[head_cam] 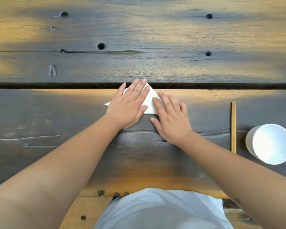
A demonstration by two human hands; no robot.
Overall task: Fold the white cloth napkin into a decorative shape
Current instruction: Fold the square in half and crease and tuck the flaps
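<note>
At the centre of the frame, on a dark, weathered wooden tabletop point(73, 113), lies the white cloth napkin point(150, 103), already reduced to a small flat triangle whose apex points toward the top of the frame and reaches the dark gap between two planks. The left hand point(130, 106) rests palm-down across the triangle's left half, fingers spread and flat, clamping nothing; the right hand point(170, 119) lies flat over the right corner, fingers extended, likewise pressing rather than gripping. The two hands sit just beside each other, with a strip of cloth visible between them. Judged from this shape, the early folds are done and a crease is being flattened; the shaping that would make the form decorative appears to remain. The cloth reads as thin, matte and smooth, with crisp straight edges; one small corner protrudes at the left of the triangle. The wood is coarse-grained, with knot holes, cracks and worn amber patches. At the right of the frame lie a pair of pale wooden chopsticks point(233, 128), parallel and touching, beside a plain white cup point(271, 143) with a smooth interior.
</note>
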